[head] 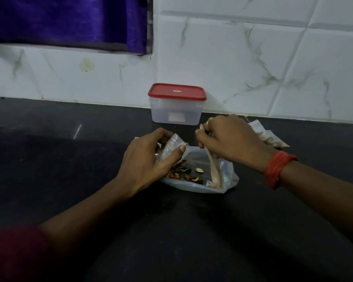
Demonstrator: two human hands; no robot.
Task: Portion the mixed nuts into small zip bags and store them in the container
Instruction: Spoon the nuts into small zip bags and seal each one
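a person's left grip (149, 157) pinches a small clear zip bag (172, 144) between thumb and curled fingers. the right grip (230, 137) is curled round a pale beige spoon-like tool (214, 169) reaching down into a large clear plastic bag (226, 174) of mixed nuts (183, 174) on the black bench (49, 149) — behind, by the tiled wall, stands a clear rectangular container (176, 112), its red lid (176, 91) on — another small filled zip bag (271, 137) lies at right.
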